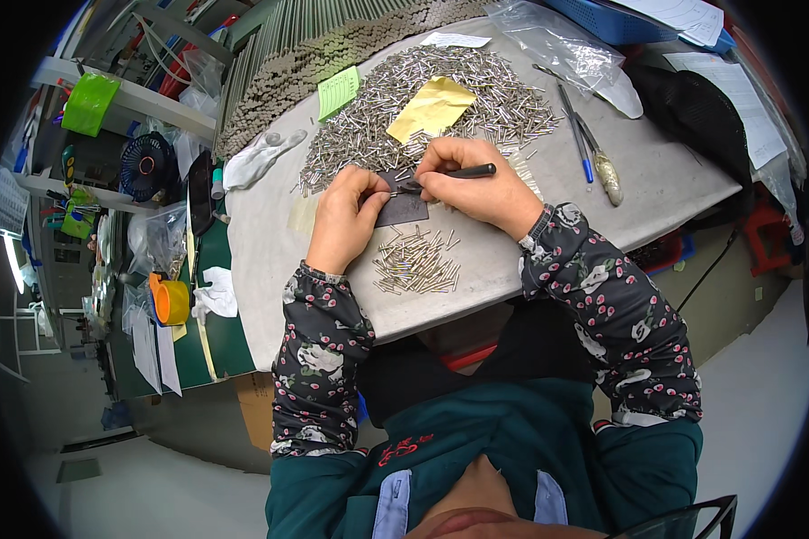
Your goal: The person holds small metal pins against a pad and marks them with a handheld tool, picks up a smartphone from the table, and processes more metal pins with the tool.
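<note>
My left hand [342, 220] is closed in a pinch on a small metal pin [394, 192]. Between the fingers of my right hand [484, 184] is a slim black-handled tool [475, 171], its tip close to the pin; the tip is too small to make out. Both hands are over a dark flat pad [404, 211] on the grey tabletop. A big heap of metal pins [351, 144] spreads beyond my hands. Nearer to me lies a smaller pile of pins [415, 262].
On the heap lie a yellow paper [433, 108] and a green note [338, 93]. Stacked metal rods [288, 67] fill the back left, near a white glove [262, 162]. To the right are a blue pen [587, 169], a pointed tool [609, 180] and a plastic bag [557, 40].
</note>
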Action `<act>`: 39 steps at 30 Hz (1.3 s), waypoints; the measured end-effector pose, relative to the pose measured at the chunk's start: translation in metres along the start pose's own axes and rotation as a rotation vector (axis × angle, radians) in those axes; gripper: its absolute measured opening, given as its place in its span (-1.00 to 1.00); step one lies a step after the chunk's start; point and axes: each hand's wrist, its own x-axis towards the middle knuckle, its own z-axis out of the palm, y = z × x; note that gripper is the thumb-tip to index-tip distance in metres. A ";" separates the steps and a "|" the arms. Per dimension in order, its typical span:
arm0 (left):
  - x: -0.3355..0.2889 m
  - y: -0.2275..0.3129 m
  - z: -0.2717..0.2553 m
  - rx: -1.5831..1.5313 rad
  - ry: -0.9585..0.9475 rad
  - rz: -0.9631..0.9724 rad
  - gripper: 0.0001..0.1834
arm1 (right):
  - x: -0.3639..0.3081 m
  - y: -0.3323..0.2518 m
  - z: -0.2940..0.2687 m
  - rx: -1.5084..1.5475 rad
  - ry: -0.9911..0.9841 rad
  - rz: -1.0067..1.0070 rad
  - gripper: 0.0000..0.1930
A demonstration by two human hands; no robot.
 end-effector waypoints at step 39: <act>-0.001 -0.003 -0.007 0.022 -0.023 0.011 -0.93 | 0.004 -0.002 0.006 -0.017 -0.010 0.003 -0.88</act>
